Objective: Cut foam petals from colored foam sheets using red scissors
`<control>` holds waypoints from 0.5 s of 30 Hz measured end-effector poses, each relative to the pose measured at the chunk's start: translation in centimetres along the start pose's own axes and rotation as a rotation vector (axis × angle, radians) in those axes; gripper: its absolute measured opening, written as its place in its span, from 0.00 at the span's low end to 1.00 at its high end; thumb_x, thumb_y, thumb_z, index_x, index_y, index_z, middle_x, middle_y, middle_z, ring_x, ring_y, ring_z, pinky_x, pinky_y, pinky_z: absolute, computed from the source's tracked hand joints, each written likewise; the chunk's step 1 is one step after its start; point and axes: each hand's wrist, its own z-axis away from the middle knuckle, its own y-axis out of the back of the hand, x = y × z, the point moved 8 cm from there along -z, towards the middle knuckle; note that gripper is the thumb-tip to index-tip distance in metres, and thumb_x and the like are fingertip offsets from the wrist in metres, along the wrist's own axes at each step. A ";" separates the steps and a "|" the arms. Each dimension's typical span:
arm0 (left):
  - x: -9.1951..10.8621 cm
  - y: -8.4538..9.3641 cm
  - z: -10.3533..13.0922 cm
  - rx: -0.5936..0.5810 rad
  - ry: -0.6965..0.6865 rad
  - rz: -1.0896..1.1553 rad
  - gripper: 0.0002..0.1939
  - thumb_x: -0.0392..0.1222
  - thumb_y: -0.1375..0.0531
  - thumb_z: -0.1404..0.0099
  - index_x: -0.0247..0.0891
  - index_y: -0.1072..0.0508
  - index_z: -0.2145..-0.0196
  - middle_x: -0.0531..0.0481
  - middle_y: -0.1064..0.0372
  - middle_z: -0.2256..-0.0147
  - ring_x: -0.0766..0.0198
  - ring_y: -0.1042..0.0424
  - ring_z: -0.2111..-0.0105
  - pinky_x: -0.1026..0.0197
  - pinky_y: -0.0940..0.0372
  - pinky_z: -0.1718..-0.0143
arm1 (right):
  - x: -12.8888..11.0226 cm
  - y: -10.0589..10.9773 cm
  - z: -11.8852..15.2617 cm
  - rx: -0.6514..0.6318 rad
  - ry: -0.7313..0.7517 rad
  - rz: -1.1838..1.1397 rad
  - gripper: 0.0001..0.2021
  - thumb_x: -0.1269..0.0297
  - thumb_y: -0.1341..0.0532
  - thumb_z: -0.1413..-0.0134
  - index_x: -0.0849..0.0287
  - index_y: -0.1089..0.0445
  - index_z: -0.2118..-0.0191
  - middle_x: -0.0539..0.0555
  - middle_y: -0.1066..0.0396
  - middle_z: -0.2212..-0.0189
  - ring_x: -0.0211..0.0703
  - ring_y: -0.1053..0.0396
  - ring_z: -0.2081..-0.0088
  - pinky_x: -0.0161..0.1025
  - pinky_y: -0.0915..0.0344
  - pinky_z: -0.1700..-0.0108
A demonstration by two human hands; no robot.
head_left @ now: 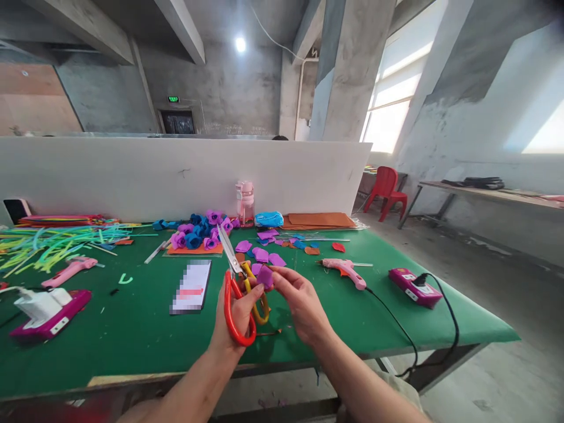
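The left hand (233,311) and right hand (304,304) are meeting near the front edge of the worktop (145,341), both pinching a purple piece (265,277); the left is also holding red-handled scissors (228,299). Yellow-handled scissors (265,308) are showing behind. A phone (194,285) is lying to the left, a pink glue gun (346,269) to the right, paper flowers (194,239) toward the back edge.

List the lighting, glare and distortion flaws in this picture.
Head view: ceiling lamp flaring; window washed out; bright patches on the right wall; pillar apparently leaning through wide-lens distortion; left part of the flat phone coarsely pixelated.
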 end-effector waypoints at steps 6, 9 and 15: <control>-0.9 -0.7 0.0 -0.011 -0.031 0.046 0.30 0.42 0.31 0.53 0.38 0.33 0.52 0.49 0.28 0.60 0.58 0.28 0.58 0.57 0.35 0.54 | 1.0 -0.9 0.0 -0.006 -0.033 -0.202 0.12 0.61 0.31 0.58 0.59 0.24 0.65 0.53 0.23 0.69 0.44 0.26 0.64 0.40 0.34 0.55; -0.8 -0.9 0.1 -0.026 -0.045 -0.005 0.27 0.43 0.32 0.51 0.37 0.32 0.54 0.47 0.28 0.59 0.57 0.29 0.58 0.57 0.35 0.55 | 1.2 -0.9 -0.1 0.003 -0.045 -0.237 0.11 0.60 0.31 0.58 0.59 0.24 0.66 0.52 0.23 0.70 0.44 0.26 0.65 0.39 0.34 0.56; -0.5 -0.9 0.0 -0.056 -0.091 0.018 0.27 0.42 0.32 0.50 0.39 0.34 0.53 0.50 0.30 0.62 0.59 0.29 0.60 0.59 0.34 0.58 | 0.2 -0.6 -0.2 -0.021 0.039 -0.113 0.10 0.63 0.30 0.60 0.55 0.23 0.67 0.52 0.24 0.69 0.45 0.27 0.64 0.42 0.34 0.55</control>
